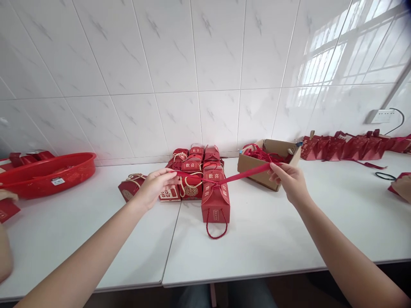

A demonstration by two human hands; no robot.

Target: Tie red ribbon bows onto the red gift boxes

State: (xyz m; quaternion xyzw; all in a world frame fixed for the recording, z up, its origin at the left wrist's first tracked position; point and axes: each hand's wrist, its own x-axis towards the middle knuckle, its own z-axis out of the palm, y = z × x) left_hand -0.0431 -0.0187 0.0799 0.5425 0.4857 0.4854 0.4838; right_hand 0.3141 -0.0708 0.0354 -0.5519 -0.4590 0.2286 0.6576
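A red gift box (215, 207) with a cord handle hanging at its front stands on the white table in front of me. Across its top runs a red ribbon (245, 173), crossed over itself at the middle of the box. My left hand (159, 185) pinches one end of the ribbon, left of the box. On the other side my right hand (288, 179) pinches the other end, so the ribbon is stretched out between both hands. Behind and left of the box, several more red gift boxes (192, 184), some with gold cord, stand close together.
A cardboard box (257, 176) with red ribbons stands back right. At the left is a red plastic basin (72, 171). A row of red boxes (349, 147) lines the right wall side. Other people's hands (403, 187) (7, 196) show at both edges.
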